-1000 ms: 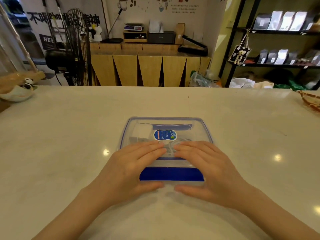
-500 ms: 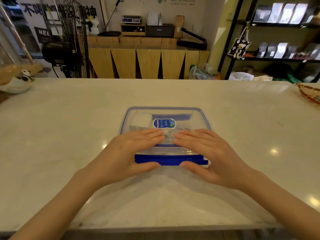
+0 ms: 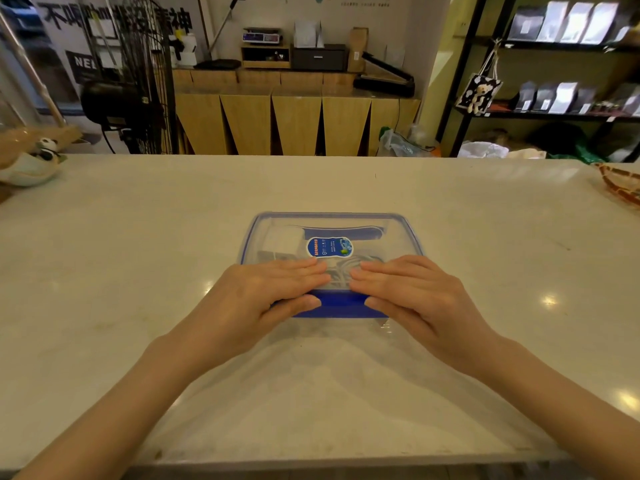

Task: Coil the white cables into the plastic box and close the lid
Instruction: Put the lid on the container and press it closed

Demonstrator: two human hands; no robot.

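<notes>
A clear plastic box [image 3: 410, 237] with a blue-edged lid [image 3: 388, 245] sits mid-counter, lid on. Through the lid I see coiled white cables [image 3: 341, 273] and a white charger block [image 3: 282, 241] under a blue label [image 3: 329, 246]. My left hand [image 3: 263, 296] and my right hand [image 3: 422, 296] lie flat on the lid's near half, fingertips almost meeting. Both thumbs press the blue front clasp [image 3: 341, 303], which is folded down against the box's front wall. A second blue clasp [image 3: 343, 233] shows at the far side.
The box rests on a pale marble counter [image 3: 138, 254], whose near edge [image 3: 311, 460] runs just below my forearms. A panda dish [image 3: 31, 164] stands at the far left and a woven basket [image 3: 623, 183] at the far right.
The blue front clasp has swung down from lying flat toward me to sitting against the box's front. My thumbs have come in onto it. The box now appears farther from me.
</notes>
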